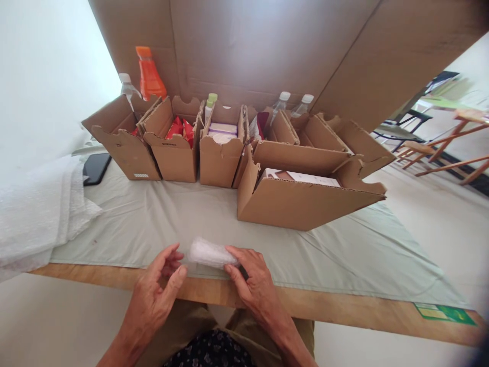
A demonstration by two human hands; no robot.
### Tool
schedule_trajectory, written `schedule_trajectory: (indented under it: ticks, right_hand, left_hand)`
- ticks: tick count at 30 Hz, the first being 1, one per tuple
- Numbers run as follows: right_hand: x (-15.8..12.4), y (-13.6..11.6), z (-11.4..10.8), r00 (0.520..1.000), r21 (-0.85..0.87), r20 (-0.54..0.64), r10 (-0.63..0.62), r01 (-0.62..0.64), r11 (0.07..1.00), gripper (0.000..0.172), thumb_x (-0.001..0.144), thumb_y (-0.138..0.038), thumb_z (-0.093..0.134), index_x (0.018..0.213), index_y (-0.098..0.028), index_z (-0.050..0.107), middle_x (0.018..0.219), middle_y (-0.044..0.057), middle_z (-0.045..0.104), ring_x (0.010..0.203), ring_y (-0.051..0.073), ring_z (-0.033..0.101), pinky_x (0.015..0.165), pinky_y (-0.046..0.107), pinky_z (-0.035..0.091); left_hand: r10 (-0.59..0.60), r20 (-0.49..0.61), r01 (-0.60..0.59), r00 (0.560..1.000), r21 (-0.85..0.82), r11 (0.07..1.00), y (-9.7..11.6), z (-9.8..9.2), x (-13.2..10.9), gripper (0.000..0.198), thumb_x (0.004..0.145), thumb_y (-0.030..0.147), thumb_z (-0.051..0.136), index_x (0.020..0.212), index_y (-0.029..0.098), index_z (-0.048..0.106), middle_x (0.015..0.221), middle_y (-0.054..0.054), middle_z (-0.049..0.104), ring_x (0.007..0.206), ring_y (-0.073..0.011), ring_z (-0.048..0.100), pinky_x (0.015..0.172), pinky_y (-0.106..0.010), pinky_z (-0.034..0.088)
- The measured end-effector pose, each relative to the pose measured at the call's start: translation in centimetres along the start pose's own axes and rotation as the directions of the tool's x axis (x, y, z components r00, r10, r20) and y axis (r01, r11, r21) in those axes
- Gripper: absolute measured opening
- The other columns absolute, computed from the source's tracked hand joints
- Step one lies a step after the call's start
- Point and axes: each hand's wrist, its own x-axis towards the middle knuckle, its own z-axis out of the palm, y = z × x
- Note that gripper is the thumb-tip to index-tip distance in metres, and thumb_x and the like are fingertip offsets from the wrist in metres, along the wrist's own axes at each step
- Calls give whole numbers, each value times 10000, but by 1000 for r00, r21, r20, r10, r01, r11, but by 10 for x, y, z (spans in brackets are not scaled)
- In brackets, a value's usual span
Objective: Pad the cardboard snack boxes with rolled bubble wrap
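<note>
As I watch through the head camera, a bubble-wrapped roll (208, 252) lies crosswise above the near part of the pale green cloth (168, 214), its right end pinched in the right hand's (254, 278) grip, between thumb and fingers. Its other end points at the left hand (155, 290), whose grip is spread — fingers curled, thumb apart, just beside the roll.

I can read no brand anywhere. The leftmost box (130, 158) carries a striped white patch (141, 176), the second box (178, 165) a small dark print (169, 144), and a green-and-yellow label (445, 313) sits on the wooden edge of the surface (355, 313) — all too small for me.

Farther out, I see red packets (175, 129) in the second box and white-and-purple packs (223, 130) in the third box (217, 163). A wide front box (298, 206) holds a flat white carton (315, 179). An orange bottle (150, 74) shows behind the row. At far left, loose bubble wrap (38, 214) lies near a dark phone (98, 168).
</note>
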Motion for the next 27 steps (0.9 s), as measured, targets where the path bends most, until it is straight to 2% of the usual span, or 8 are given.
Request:
schedule_trajectory:
  ticks: [2, 5, 10, 13, 15, 18, 21, 27]
  right_hand:
    - [-6, -3, -2, 999, 48, -43, 18, -16, 999, 299, 978, -169, 559, 1266, -225, 619, 1096, 61, 733, 973, 229, 650, 850, 379, 502]
    - [-16, -11, -2, 998, 97, -49, -42, 47, 994, 327, 949, -144, 583, 1260, -242, 612, 1099, 41, 730, 972, 219, 640, 869, 379, 484]
    - [-30, -20, -10, 1000, 186, -11, -2, 4, 983, 339, 920, -184, 621, 1239, -299, 635, 1263, 50, 641, 1132, 238, 594, 970, 404, 462]
    - [-34, -17, -17, 985, 347, 49, 163, -170, 922, 544, 891, -341, 697, 1408, -308, 531, 1434, 94, 542, 1252, 278, 553, 1044, 439, 451]
    - [-34, -16, -18, 951, 498, 149, 269, -308, 811, 703, 852, -445, 729, 1476, -266, 458, 1391, 121, 582, 1186, 280, 600, 1000, 420, 490]
    - [-31, -17, -18, 913, 601, 227, 339, -405, 689, 505, 839, -484, 711, 1260, -220, 620, 1089, 79, 700, 932, 229, 650, 815, 327, 530]
    - [-30, -17, -20, 909, 568, 192, 370, -410, 714, 281, 836, -424, 692, 1020, -213, 677, 844, 20, 662, 755, 179, 590, 683, 272, 486]
    - [-38, -6, -29, 912, 596, 192, 362, -402, 695, 470, 864, -514, 646, 1242, -240, 596, 943, 44, 693, 838, 218, 664, 727, 304, 539]
  left_hand:
    - [-163, 173, 201, 971, -233, 951, 2, 7, -10, 714, 816, 592, 720, 1377, 190, 540, 1203, -144, 715, 1063, -306, 690, 846, -427, 588]
    - [-162, 410, 366, 898, -488, 792, 9, 23, -16, 753, 779, 533, 787, 1389, 178, 525, 1264, -155, 701, 1172, -322, 658, 977, -450, 549]
    - [-179, 373, 394, 910, -652, 648, 19, 39, -15, 764, 724, 447, 860, 1386, 233, 545, 1251, -100, 709, 1173, -302, 650, 1065, -449, 479]
    - [-118, 390, 369, 913, -667, 647, 20, 42, -18, 622, 747, 453, 842, 1271, 199, 624, 1247, -122, 703, 1189, -324, 637, 1055, -444, 478]
    - [-93, 390, 352, 916, -672, 652, 22, 44, -21, 539, 763, 458, 830, 1199, 190, 660, 1235, -119, 708, 1200, -318, 629, 1057, -419, 472]
    - [-117, 407, 374, 906, -640, 671, 28, 44, -22, 569, 706, 491, 868, 1158, 200, 683, 1212, -105, 719, 1155, -299, 648, 998, -370, 505]
    - [-143, 405, 369, 903, -563, 739, 29, 41, -16, 583, 657, 531, 892, 1103, 210, 699, 1118, -87, 749, 1005, -258, 692, 884, -327, 549]
    - [-148, 406, 335, 902, -441, 833, 23, 47, -3, 495, 691, 608, 841, 959, 216, 699, 875, -24, 735, 797, -194, 676, 738, -288, 549]
